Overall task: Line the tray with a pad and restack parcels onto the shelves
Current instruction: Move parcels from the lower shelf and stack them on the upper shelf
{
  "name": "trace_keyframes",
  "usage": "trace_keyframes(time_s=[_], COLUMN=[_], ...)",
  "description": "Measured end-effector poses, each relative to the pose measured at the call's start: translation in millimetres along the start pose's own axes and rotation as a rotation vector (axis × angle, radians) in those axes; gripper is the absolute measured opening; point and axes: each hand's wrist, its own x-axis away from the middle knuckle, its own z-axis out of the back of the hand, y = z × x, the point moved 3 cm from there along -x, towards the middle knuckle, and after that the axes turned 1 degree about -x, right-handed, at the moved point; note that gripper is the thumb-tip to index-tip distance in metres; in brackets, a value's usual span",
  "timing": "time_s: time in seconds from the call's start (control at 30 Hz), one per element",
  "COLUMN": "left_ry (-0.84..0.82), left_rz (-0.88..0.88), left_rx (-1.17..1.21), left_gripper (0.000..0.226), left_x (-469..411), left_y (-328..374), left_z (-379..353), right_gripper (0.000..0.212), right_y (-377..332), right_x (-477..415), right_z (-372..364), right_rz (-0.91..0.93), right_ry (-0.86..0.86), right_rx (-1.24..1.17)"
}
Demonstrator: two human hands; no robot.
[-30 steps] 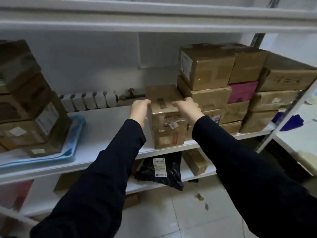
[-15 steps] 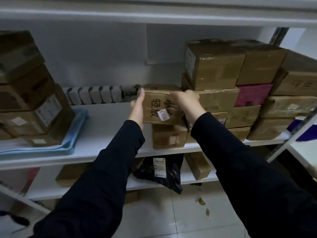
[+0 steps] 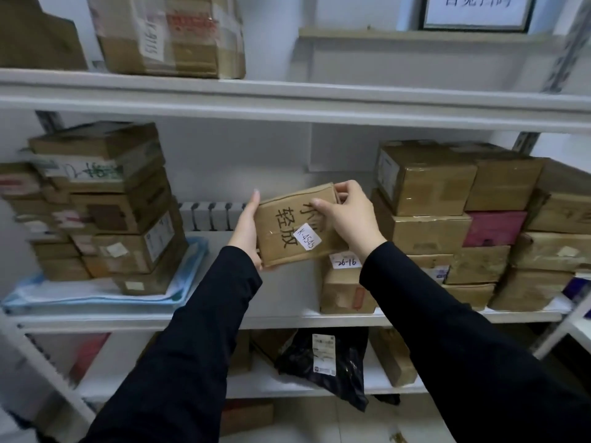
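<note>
Shelf stacks [image 3: 425,183] flank the raised parcel [image 3: 284,238], left hand [image 3: 246,231] flat against it, right hand [image 3: 348,215] pinching it.

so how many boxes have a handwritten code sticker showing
3: the held box, the box below it on the middle shelf, and the big parcel on the top shelf. The blurred left stack may hide more.

middle shelf [image 3: 281,319] | left: blue tray [image 3: 28,300] under parcels [image 3: 128,251] | right: parcel stacks [image 3: 425,231]
</note>
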Motion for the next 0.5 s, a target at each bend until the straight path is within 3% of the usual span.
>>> trace_keyframes(time_s=[0.13,0.27,0.4,0.5], left_ry=[0.02,-0.027,-0.055,-0.064], left_rz=[-0.009,-0.086,-0.243,-0.379], left_rx=[0.019,-0.063,-0.253,-0.271], left_gripper=[0.064,0.086,0.097,0.1], left_x=[13.5,39.3,73.6,94.6], left_y=[19.0,45.8,80.1,105.6], left_z=[38.3,71.5,101.9,118.1], right_gripper=[0.046,0.073,0.045,0.028], right_y=[-33.3,-61.5,-91.6,-117.6], right_x=[19.2,37.6,50.9,59.4], right_z=[-24.0,-50.0,-56.0,-55.9], right_rz=[0.094,0.133,0.146,0.144], right_ry=[-0.033,-0.134,-0.129,-0.144], right_rx=[-0.003,-0.18,-0.278,-0.295])
